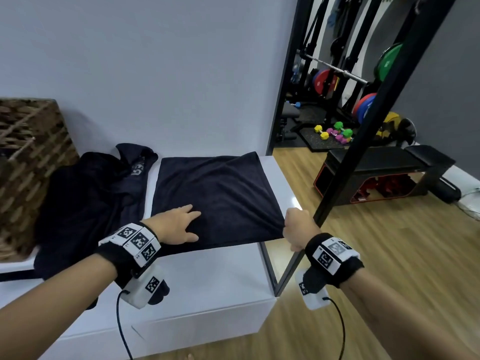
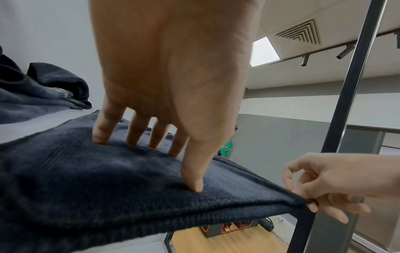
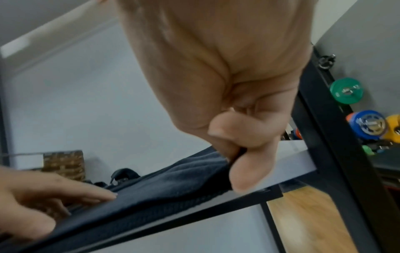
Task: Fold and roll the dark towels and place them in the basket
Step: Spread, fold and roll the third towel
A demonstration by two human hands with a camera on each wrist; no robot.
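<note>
Two hands are working on one dark towel, which is lying flat on the white bench top at about the centre of the head view, its right-hand edge reaching the bench's edge at three o'clock. The left hand is pressing down on the cloth with fingers straight and spread, thumb tip and fingertips denting the pile. The right hand is pinching the towel's near right corner between thumb and curled fingers and is drawing it taut, so the cloth is rising slightly off the bench there. The towel looks soft, limp and light, with a thick nap that is probably gripping itself more than slipping; it is sagging wherever it is unsupported, so it is best taken at corners or hems, with a flat palm anchoring the rest while an edge is being folded over. More dark towels are lying in a crumpled heap at nine o'clock, apparently not yet folded, beside the wicker basket at the far left. No rolled towel is showing in the basket, though its inside is hidden, so the task is likely at an early stage.
</note>
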